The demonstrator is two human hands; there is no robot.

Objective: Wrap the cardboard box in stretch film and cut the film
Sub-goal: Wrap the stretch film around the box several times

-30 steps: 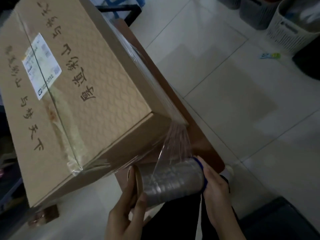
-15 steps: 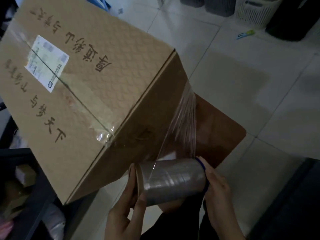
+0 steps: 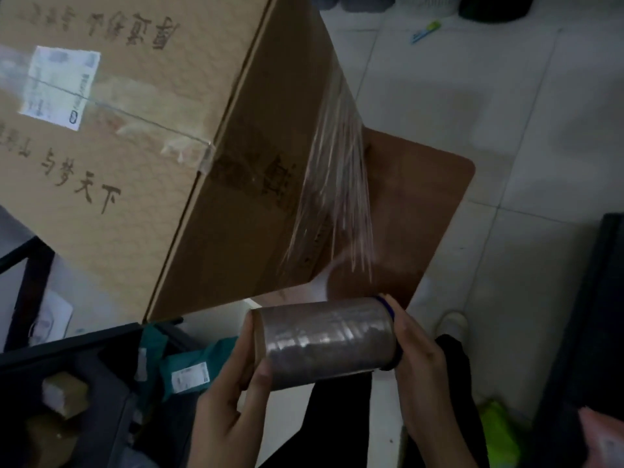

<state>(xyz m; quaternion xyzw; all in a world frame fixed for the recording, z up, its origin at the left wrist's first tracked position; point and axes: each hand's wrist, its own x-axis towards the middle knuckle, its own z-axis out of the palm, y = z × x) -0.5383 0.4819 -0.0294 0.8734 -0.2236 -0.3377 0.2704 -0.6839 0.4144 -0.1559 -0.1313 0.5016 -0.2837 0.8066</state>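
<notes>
A large cardboard box (image 3: 141, 136) with dark printed characters and a white label fills the upper left. It rests on a small brown table (image 3: 425, 204). I hold a roll of stretch film (image 3: 324, 342) sideways below the box. My left hand (image 3: 229, 407) grips its left end and my right hand (image 3: 422, 359) its right end. A streaky sheet of clear film (image 3: 337, 184) runs from the roll up to the box's right vertical edge, across the shaded side face.
A dark bin (image 3: 84, 383) at lower left holds teal parcels (image 3: 189, 369) and small boxes. Dark furniture (image 3: 580, 332) stands at the right, a green bag (image 3: 496, 430) on the tiled floor beside it. Baskets and a small packet (image 3: 426, 31) lie at the top.
My view has swung around the box corner toward its shaded side. The roll has stayed between both hands, and the film sheet drawn out to the box edge has grown longer.
</notes>
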